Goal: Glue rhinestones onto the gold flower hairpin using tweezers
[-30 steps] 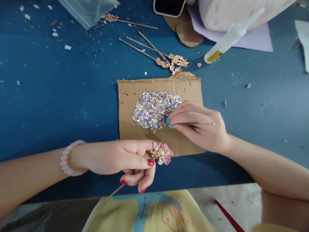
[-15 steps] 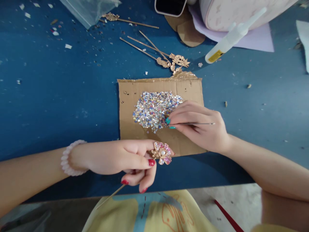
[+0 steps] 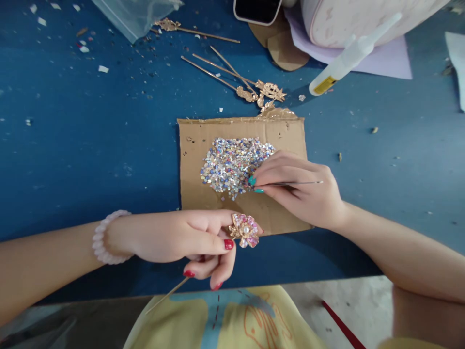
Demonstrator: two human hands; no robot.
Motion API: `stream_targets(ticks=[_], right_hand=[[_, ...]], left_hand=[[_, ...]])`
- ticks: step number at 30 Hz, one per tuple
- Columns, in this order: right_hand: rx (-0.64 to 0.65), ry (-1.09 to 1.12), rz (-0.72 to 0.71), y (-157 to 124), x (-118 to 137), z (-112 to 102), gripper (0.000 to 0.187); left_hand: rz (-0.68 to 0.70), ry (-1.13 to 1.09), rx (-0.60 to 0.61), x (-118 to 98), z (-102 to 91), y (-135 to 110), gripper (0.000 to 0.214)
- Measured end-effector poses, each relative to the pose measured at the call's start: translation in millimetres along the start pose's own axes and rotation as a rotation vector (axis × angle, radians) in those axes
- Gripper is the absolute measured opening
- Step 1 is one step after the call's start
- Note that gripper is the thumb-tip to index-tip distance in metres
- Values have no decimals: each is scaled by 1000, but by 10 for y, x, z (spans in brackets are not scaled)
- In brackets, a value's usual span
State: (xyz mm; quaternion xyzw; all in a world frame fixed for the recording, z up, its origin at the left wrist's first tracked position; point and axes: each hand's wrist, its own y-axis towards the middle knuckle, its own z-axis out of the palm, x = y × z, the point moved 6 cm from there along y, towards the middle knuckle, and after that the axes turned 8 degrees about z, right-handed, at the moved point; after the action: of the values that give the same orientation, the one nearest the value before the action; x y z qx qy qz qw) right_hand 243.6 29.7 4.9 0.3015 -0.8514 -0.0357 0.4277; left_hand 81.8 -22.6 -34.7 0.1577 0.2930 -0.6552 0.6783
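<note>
My left hand (image 3: 196,240) is closed around a gold hairpin (image 3: 245,230) whose flower head carries pink stones and a pearl-like centre. Its thin stem comes out below my fingers and points down left. My right hand (image 3: 300,189) pinches a thin metal tool (image 3: 305,182), its tip hidden by my fingers, so I cannot tell its exact kind. Those fingertips are at the lower right edge of a pile of small multicoloured rhinestones (image 3: 232,162). The pile lies on a flat piece of cardboard (image 3: 194,194), just above the flower head in view.
Several gold hairpins (image 3: 271,90) lie beyond the cardboard. A glue bottle (image 3: 336,68) leans at the upper right beside a pale rounded case (image 3: 334,24) and a phone-like device (image 3: 257,9). A clear plastic bag (image 3: 140,17) lies at the top left. Scraps dot the blue table (image 3: 90,160).
The thin tool in my right hand has tilted very slightly. Both hands otherwise stay where they were, with the hairpin held the same way.
</note>
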Motion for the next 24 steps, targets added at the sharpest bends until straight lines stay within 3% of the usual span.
stream_targets(ticks=[9,24], right_hand=[[9,11,7,6,-6,8,16],[5,17,20,8,-12,7,13]], left_hand=[[-11,-6,4,-19,11,8,27],[-11,9,2,-18,13,5,20]])
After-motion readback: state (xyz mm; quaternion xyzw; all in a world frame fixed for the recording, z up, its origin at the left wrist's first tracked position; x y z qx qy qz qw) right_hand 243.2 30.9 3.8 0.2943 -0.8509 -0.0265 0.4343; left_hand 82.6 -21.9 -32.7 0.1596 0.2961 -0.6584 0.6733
